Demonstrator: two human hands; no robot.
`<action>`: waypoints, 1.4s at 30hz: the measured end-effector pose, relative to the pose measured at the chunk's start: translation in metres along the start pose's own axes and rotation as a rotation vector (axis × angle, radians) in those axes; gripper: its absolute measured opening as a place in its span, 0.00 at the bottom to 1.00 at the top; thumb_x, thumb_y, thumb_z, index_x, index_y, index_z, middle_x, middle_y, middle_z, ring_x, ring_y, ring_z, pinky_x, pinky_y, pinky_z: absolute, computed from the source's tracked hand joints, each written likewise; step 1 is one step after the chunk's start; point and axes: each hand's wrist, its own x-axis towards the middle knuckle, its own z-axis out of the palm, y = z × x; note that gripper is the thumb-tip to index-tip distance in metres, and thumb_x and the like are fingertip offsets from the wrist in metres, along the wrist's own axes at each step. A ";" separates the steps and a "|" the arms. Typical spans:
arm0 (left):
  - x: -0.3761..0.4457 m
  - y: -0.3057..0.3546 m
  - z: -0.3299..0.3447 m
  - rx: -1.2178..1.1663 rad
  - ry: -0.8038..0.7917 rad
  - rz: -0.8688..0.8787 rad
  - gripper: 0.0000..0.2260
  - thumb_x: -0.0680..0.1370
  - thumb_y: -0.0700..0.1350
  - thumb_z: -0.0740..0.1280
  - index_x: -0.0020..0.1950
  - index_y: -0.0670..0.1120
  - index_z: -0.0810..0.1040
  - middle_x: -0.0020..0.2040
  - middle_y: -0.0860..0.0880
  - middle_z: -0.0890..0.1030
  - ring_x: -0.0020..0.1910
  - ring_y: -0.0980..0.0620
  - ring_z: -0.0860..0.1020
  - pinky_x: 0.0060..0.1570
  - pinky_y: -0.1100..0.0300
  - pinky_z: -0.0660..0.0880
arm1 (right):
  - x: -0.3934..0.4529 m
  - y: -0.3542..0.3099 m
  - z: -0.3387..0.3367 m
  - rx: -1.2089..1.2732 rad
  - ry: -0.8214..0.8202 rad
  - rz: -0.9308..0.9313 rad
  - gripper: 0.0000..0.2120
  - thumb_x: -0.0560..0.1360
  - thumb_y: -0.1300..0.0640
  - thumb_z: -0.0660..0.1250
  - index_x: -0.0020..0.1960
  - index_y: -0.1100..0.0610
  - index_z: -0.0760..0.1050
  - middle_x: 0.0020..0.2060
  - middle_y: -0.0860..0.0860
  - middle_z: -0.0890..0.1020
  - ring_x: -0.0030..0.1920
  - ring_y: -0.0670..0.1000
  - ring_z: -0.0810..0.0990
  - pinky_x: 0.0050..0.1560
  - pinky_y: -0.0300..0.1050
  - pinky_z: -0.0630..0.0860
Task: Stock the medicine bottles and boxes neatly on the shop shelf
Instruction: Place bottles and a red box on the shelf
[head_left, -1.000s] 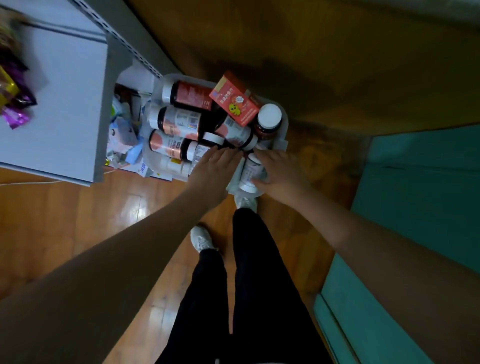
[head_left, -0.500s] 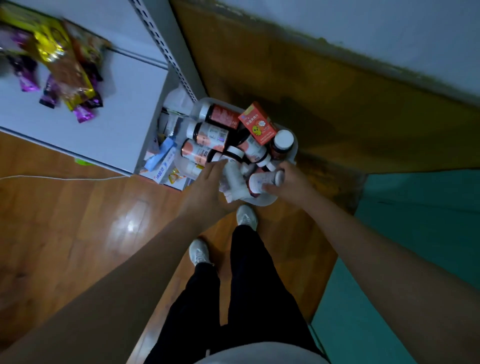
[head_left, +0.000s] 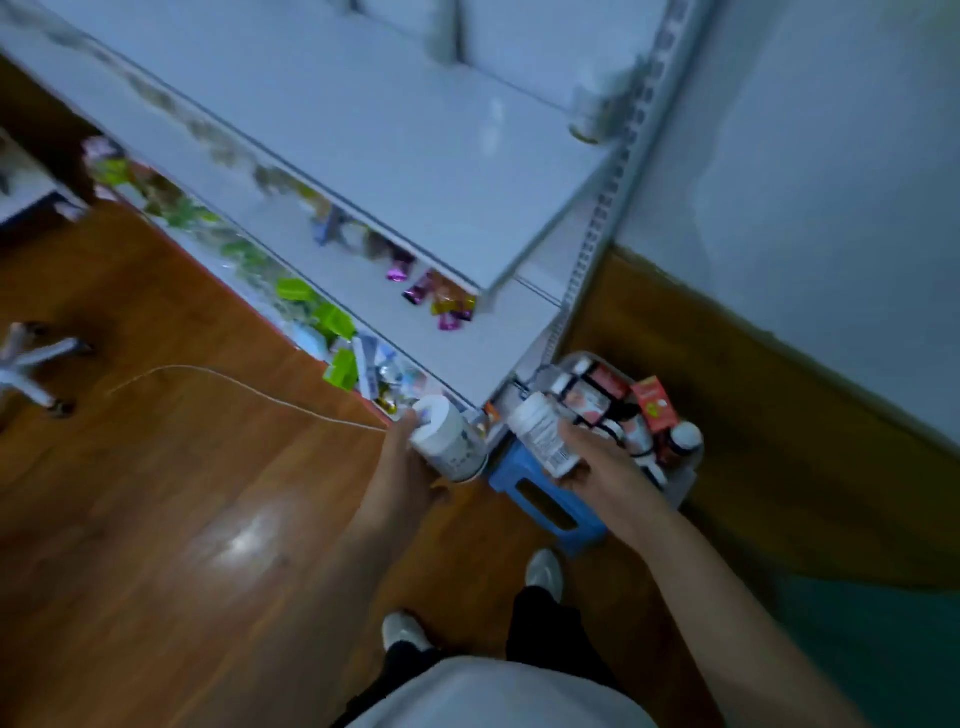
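My left hand (head_left: 410, 462) grips a white medicine bottle (head_left: 447, 439) with its cap toward the shelf corner. A second white bottle (head_left: 540, 434) with a printed label sits in my right hand (head_left: 597, 462), above the blue stool. Behind my right hand a clear plastic bin (head_left: 685, 475) holds several dark bottles with white caps and a red box (head_left: 657, 408). The white shop shelf (head_left: 389, 156) spreads across the upper part of the view, its upper board mostly bare, with one blurred bottle (head_left: 589, 117) at its far right end.
A blue plastic stool (head_left: 550, 499) stands under the bin by the shelf's upright post (head_left: 592, 249). Candy wrappers (head_left: 441, 306) and green packets (head_left: 332, 322) lie on lower boards. A white cord (head_left: 234, 387) crosses the wooden floor, and a chair base (head_left: 31, 364) stands at the left.
Both hands have lifted out of the bin, each with a white bottle. The view has swung upward, and much more of the shelf shows now.
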 end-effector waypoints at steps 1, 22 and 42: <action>-0.015 0.011 -0.021 -0.029 -0.032 0.030 0.33 0.75 0.69 0.54 0.70 0.48 0.73 0.55 0.46 0.82 0.47 0.47 0.75 0.35 0.57 0.62 | -0.008 -0.005 0.029 0.008 -0.058 -0.023 0.19 0.70 0.47 0.70 0.58 0.55 0.79 0.50 0.53 0.85 0.53 0.53 0.83 0.54 0.51 0.77; -0.136 0.150 -0.336 0.139 0.469 0.494 0.22 0.69 0.59 0.71 0.61 0.57 0.74 0.50 0.56 0.84 0.47 0.61 0.83 0.41 0.65 0.79 | 0.020 -0.111 0.486 -0.129 -0.685 -0.376 0.19 0.72 0.56 0.68 0.62 0.58 0.74 0.52 0.54 0.83 0.53 0.52 0.83 0.50 0.46 0.81; 0.029 0.443 -0.576 0.274 0.732 0.532 0.29 0.72 0.53 0.74 0.71 0.55 0.68 0.61 0.58 0.78 0.57 0.58 0.79 0.44 0.70 0.78 | 0.266 -0.280 0.834 -0.283 -0.796 -0.477 0.40 0.62 0.43 0.79 0.68 0.57 0.71 0.61 0.58 0.79 0.61 0.56 0.80 0.65 0.59 0.75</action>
